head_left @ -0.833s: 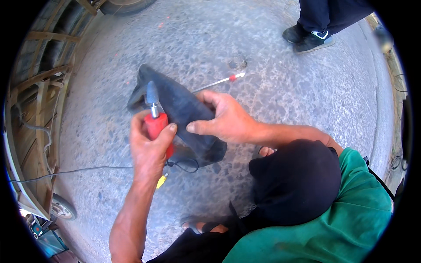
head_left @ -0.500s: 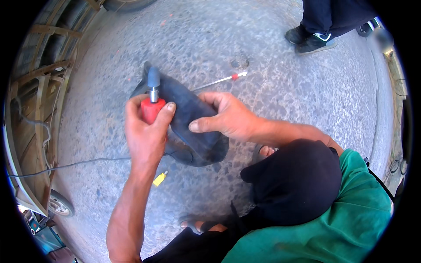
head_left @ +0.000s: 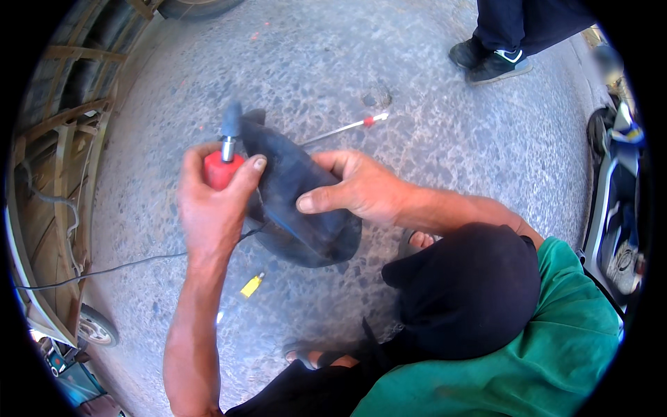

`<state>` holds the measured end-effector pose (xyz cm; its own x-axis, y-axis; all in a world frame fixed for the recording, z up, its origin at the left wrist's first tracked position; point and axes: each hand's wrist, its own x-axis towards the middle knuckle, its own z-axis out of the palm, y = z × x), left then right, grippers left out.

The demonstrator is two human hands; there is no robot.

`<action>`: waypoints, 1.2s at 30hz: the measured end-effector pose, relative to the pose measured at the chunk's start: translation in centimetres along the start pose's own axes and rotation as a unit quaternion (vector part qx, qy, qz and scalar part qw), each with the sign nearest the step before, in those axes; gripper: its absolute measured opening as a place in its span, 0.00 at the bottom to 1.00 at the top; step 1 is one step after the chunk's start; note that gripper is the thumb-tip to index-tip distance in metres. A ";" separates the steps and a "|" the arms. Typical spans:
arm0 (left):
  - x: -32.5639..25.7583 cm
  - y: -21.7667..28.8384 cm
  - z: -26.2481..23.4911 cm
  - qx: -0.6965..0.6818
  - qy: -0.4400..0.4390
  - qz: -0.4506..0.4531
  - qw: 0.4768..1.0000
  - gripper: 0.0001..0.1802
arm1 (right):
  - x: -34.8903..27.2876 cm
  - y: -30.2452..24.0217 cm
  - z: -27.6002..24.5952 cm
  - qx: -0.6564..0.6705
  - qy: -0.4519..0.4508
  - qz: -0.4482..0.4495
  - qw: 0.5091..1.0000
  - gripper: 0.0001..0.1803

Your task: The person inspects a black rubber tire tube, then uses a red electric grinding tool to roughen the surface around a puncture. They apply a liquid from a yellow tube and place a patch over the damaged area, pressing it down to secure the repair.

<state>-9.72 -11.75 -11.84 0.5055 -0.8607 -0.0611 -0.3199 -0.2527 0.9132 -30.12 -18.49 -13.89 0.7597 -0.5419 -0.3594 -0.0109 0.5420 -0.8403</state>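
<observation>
Grinder in left hand, rubber in right hand; any lettering unreadable.

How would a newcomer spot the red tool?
Start at the grey pavement, then the dark rubbery piece in the right hand. Left of it, the left hand grips the tool. Unlike the yellow item, it's red with a blue-grey tip on a silver shank.

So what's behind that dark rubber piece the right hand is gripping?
A thin pale rod shows past the upper right edge of the dark rubber piece, with rough grey ground around. Any part of the rod, or anything else, directly behind the rubber is covered.
</observation>
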 end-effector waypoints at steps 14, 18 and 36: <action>1.2 3.0 -0.7 -0.003 -0.203 0.055 0.978 0.18 | -0.4 -0.5 0.0 -0.003 -0.083 0.034 0.996 0.17; 1.5 3.6 -0.1 0.114 -0.195 0.122 0.966 0.18 | -0.2 -0.3 -0.3 0.004 -0.083 0.046 0.995 0.18; 3.4 2.3 -0.4 0.114 -0.284 -0.031 0.951 0.23 | 0.0 1.2 -0.2 0.012 -0.105 0.087 0.991 0.20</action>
<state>-8.45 -15.13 -9.78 0.0354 -0.9244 -0.3798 -0.5023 -0.3450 0.7929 -30.30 -18.00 -14.96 0.8659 -0.2958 -0.4033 -0.1398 0.6310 -0.7631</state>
